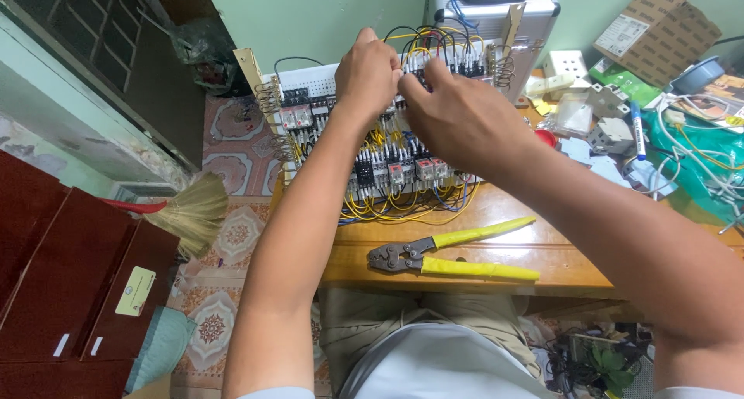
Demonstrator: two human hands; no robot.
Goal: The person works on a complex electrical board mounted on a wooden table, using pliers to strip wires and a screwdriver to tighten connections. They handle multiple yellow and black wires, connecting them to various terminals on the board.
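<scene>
Hands meet over a white wiring panel (325, 81) propped on the wooden desk (542, 248) — left hand (366, 72) and right hand (457, 116) pinch closed at its upper terminals, seemingly on thin wires, though I cannot tell. Yellow-handled crimping pliers (453, 257) lie nearby — within reach.

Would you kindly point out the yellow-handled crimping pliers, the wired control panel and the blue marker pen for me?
Yellow-handled crimping pliers (453, 257): head view, on the lower yellow handle near the pivot.
Wired control panel (310, 112): head view, on the relay row left of the hands.
Blue marker pen (637, 131): head view, on the middle of its barrel.
</scene>
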